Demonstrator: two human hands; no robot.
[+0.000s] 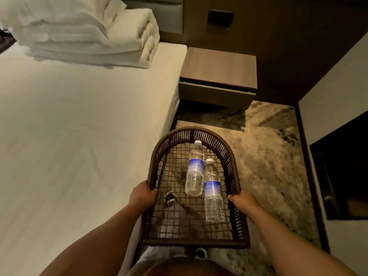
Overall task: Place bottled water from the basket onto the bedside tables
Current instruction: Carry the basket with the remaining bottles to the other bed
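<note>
I carry a dark woven basket (pixel 215 136) level in front of me, above the floor. My left hand (pixel 142 194) grips its left rim and my right hand (pixel 242 202) grips its right rim. Two clear water bottles with blue labels and white caps lie flat on the mesh bottom, caps pointing away from me: one (pixel 195 168) farther off, the other (pixel 213 192) nearer and to the right, touching it. A brown wooden bedside table (pixel 219 65) stands ahead, beside the bed, with a bare top and a drawer slightly ajar.
A bed with a white sheet (pixel 79 136) fills the left. Folded white bedding (pixel 85 30) is stacked near its head. Patterned carpet (pixel 268 148) covers the narrow aisle. A wall with a dark recess (pixel 342 170) bounds the right. My foot (pixel 171 197) shows through the mesh.
</note>
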